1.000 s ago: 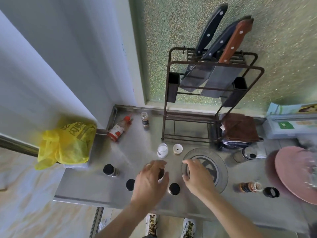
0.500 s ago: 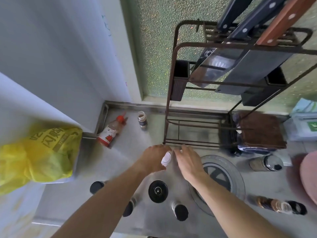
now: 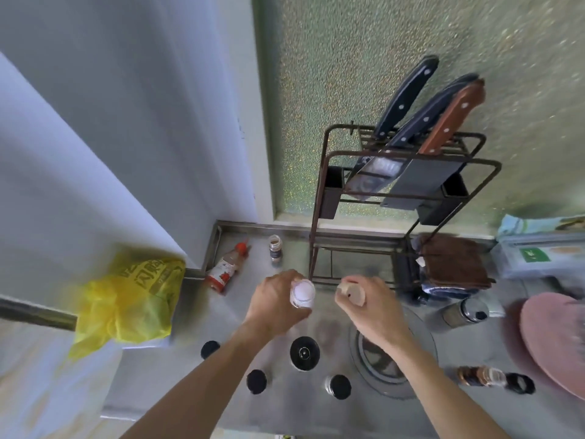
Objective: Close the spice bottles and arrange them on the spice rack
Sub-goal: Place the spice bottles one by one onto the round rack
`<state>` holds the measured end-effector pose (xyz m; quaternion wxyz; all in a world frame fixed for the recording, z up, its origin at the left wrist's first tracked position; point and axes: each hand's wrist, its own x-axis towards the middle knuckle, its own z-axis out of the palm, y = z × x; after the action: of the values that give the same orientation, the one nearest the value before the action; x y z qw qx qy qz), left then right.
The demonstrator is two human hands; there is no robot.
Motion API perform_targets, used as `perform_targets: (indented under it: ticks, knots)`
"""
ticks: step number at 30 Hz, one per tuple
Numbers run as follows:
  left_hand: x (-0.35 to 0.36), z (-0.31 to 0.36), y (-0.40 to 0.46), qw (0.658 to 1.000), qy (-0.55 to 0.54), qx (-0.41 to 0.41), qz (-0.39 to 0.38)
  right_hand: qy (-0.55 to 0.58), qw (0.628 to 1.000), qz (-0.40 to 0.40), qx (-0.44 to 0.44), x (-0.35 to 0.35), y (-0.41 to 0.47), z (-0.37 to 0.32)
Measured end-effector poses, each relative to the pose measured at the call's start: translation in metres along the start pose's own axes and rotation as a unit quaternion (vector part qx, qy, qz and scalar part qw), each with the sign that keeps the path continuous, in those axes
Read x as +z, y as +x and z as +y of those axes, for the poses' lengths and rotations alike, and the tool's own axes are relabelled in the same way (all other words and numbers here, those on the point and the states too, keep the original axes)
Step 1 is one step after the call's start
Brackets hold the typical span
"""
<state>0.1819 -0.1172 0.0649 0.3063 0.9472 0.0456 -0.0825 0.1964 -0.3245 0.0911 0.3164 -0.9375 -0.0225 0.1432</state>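
Observation:
My left hand (image 3: 274, 302) grips an open white spice bottle (image 3: 302, 294) above the steel counter. Beside it my right hand (image 3: 373, 305) pinches a beige cap (image 3: 353, 293), held just right of the bottle and apart from it. The dark metal spice rack (image 3: 326, 198) stands right behind both hands, its lower shelf bare. Several black-capped bottles (image 3: 304, 352) stand on the counter near me. One open small bottle (image 3: 274, 247) stands by the back wall, and a bottle (image 3: 479, 376) lies on its side at the right beside a loose black cap (image 3: 519, 383).
Three knives (image 3: 408, 99) stick up from the rack's top. A red-capped sauce bottle (image 3: 226, 267) lies at the back left. A yellow plastic bag (image 3: 126, 299) hangs at the left edge. Brown cloth (image 3: 449, 264), a glass jar (image 3: 463, 313), a pink plate (image 3: 554, 343) and the sink drain (image 3: 380, 365) lie to the right.
Both hands left the near bottles and reached toward the rack. My left hand picked up the white bottle and my right hand took the beige cap; they now hold them slightly apart.

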Motion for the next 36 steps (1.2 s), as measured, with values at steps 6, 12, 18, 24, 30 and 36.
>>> perform_targets:
  ticks: [6,12,18,24,30,36]
  knots:
    - [-0.045,0.031,-0.048,0.986,-0.149,0.044,0.056,0.245,0.968,0.043,0.036,-0.065,-0.054,-0.054]
    - [-0.062,0.048,-0.085,0.973,-0.213,0.077,0.054,0.305,0.950,0.031,-0.056,-0.103,-0.093,-0.081]
    - [-0.066,0.060,-0.117,0.959,-0.262,0.092,0.058,0.206,0.966,-0.042,-0.151,-0.116,-0.117,-0.090]
    - [-0.066,0.064,-0.137,0.953,-0.272,0.114,0.069,0.104,0.972,-0.089,-0.191,-0.123,-0.131,-0.090]
    - [-0.066,0.063,-0.146,0.950,-0.280,0.116,0.075,0.063,0.970,-0.089,-0.215,-0.127,-0.138,-0.093]
    - [-0.074,0.064,-0.150,0.946,-0.305,0.102,0.041,0.067,0.965,-0.116,-0.227,-0.132,-0.139,-0.097]
